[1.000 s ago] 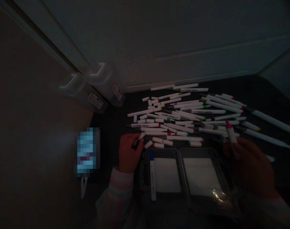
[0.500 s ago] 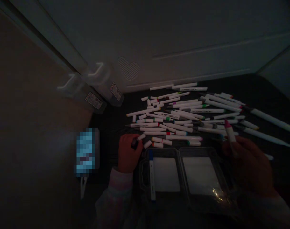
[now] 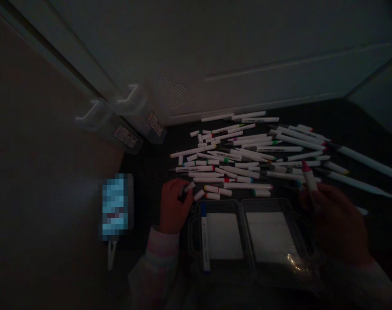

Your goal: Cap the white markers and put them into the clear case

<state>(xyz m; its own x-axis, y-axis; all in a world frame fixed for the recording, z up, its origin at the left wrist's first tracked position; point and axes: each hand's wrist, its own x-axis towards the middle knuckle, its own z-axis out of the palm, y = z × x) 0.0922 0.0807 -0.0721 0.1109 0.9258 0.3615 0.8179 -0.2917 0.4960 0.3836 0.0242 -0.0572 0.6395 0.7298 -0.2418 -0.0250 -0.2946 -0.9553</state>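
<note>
My right hand point(image 3: 339, 224) is closed around a pink-tipped marker point(image 3: 310, 178), its coloured end pointing up and away. My left hand point(image 3: 174, 206) has its fingers curled around a small white marker cap point(image 3: 189, 187) at the near left edge of the pile. In front of both hands lies a spread of white markers point(image 3: 247, 172) and loose caps with different coloured ends. Between my hands an opened clear plastic case point(image 3: 247, 275) lies flat. Along its left side rests a single blue-capped marker point(image 3: 205, 241).
Two clear containers with handles and labels, a nearer one point(image 3: 107, 116) and a farther one point(image 3: 153, 133), stand at the back left against the pale panel point(image 3: 263, 56). A lit, blurred-out screen device point(image 3: 131, 202) with a white strap lies left of my left hand. The scene is dim.
My left fingers have shifted slightly around the cap, which now sits closer into the hand. The right hand keeps the pink marker in nearly the same place.
</note>
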